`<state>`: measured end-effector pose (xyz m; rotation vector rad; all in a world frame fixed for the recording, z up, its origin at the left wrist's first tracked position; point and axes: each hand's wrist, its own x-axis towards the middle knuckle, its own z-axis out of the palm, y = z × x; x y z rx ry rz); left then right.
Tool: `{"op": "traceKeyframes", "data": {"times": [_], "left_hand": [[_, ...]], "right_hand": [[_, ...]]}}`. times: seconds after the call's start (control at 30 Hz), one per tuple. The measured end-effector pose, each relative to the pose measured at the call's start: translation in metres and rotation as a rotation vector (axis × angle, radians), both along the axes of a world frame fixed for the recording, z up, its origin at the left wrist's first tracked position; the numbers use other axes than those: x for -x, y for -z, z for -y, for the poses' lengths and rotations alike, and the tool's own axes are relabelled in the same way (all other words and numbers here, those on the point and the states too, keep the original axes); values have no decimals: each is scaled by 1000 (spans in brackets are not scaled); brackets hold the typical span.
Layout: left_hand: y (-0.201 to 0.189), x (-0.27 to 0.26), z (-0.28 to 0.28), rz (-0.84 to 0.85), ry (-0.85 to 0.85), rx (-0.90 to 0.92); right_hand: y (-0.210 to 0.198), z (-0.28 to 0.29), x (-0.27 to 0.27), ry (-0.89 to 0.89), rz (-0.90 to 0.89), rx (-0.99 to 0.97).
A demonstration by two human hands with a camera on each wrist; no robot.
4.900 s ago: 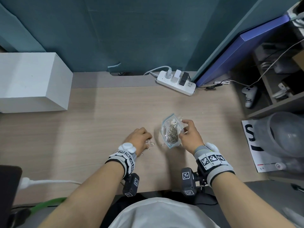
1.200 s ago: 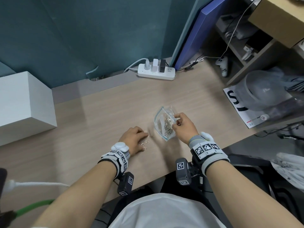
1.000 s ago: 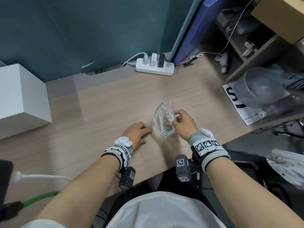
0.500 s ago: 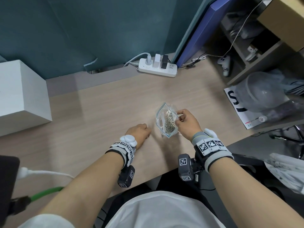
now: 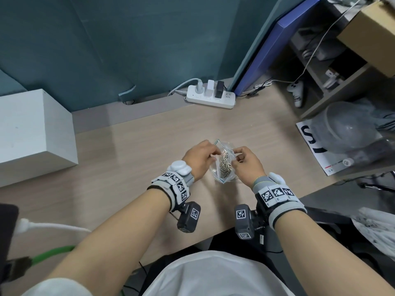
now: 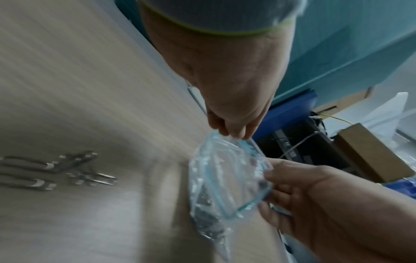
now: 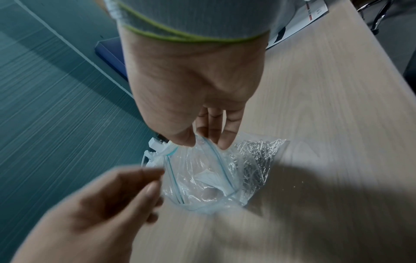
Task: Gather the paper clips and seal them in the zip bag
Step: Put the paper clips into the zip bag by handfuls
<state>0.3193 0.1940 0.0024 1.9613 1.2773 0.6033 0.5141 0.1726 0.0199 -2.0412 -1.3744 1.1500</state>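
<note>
Light wood-grain desk (image 5: 132, 150) against dark teal wall (image 5: 106, 39). White rectangular box (image 5: 32, 133) at desk's left side. White power strip (image 5: 210, 99) by wall, white and black plugs in it, white cable running left. Blue flat panel (image 5: 269, 50) leaning right of strip. White game controller (image 5: 296, 94) on shelf; brown cardboard box (image 5: 369, 37) above. Clear plastic dome (image 5: 346, 127) on white printed sheet (image 5: 310, 144). Green cable (image 5: 51, 254) near bottom left.

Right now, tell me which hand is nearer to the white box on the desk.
Left. The left hand grips the zip bag at its rim on the side toward the white box; the right hand pinches the opposite rim, with the bag between it and the box.
</note>
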Motion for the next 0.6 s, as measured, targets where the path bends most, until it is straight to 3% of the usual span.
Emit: {"op": "traceKeyframes", "data": {"times": [0.13,0.33,0.6], "left_hand": [[30,41,11,-130,-169,47],[70,62,43,-368,-2,248],[76,70,43,-407,23,102]], "right_hand": [[-4,-3,-3,14,12,-20],[2,-3,2,10,-3,-21],[7,0,6,-15,-7,-5]]}}
